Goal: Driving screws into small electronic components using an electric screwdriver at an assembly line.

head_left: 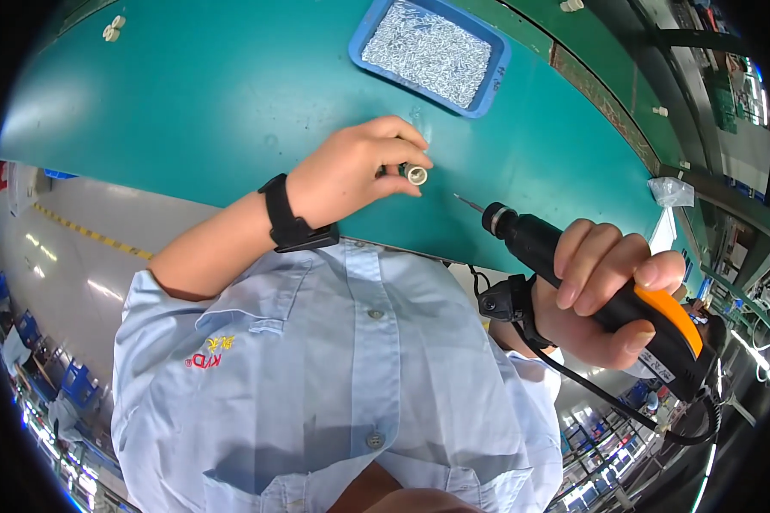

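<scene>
Leftmost, yellow-and-black floor tape [94, 231] runs along the grey floor below the green tabletop [188, 111]. Small whitish round pieces [112, 31] sit near the table's far left edge. Next, a black wristband [281, 215] on the left forearm, which reaches in over the table's near edge. Left hand [355, 167]: thumb and fingers pinch a small metal cylinder [416, 175], its open round end showing past the fingertips; the rest is hidden in the grip. Beyond the hand, toward the far side, a blue tray [494, 79] on the table, spread with many small silvery pieces [428, 51], too fine to tell singly. Right of the cylinder and apart from it, the thin bit [468, 203] of a black-and-orange electric screwdriver [530, 244], tip directed up and left toward the cylinder. Black strapped device [503, 299] on the right wrist. Right hand [603, 274] wraps the driver's body, fingers curled over the top, thumb along the lower side. Far right, a clear plastic bag [672, 192] by the table's edge.
</scene>
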`<control>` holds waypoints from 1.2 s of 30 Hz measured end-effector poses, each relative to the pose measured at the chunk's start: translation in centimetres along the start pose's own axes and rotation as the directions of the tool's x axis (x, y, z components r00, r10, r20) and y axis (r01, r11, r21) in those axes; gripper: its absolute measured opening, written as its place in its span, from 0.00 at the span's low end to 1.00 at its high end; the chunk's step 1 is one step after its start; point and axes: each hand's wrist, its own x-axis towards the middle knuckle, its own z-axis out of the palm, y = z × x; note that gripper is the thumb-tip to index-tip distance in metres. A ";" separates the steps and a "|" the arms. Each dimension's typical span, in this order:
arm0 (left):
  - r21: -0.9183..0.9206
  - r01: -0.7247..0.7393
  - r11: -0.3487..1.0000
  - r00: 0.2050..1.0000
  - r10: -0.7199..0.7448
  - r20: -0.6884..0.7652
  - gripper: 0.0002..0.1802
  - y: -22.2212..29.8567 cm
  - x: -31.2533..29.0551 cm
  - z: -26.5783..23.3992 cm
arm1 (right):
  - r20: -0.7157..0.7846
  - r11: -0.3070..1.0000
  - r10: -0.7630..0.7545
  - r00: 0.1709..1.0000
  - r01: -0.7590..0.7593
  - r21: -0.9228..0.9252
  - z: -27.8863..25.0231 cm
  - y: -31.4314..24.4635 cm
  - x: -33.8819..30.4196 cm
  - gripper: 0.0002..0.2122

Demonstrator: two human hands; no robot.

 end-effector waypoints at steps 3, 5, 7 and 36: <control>-0.076 0.028 0.997 0.999 -0.026 0.034 0.14 -0.4 0.5 0.3 | -0.011 1.000 0.008 1.000 -0.008 0.008 0.5 0.5 0.4 0.18; -0.180 0.142 0.973 0.988 -0.129 0.083 0.12 -0.5 0.6 0.4 | -0.014 1.000 0.017 1.000 -0.017 0.007 0.9 1.0 0.5 0.18; -0.186 0.138 0.973 0.989 -0.126 0.072 0.11 -0.5 0.4 0.5 | -0.018 1.000 0.026 0.999 -0.026 0.009 1.3 1.7 0.7 0.19; -0.207 0.143 0.968 0.989 -0.133 0.063 0.10 -0.7 -0.5 -1.4 | 0.008 0.936 0.224 0.975 -0.213 -0.280 5.2 5.0 3.1 0.14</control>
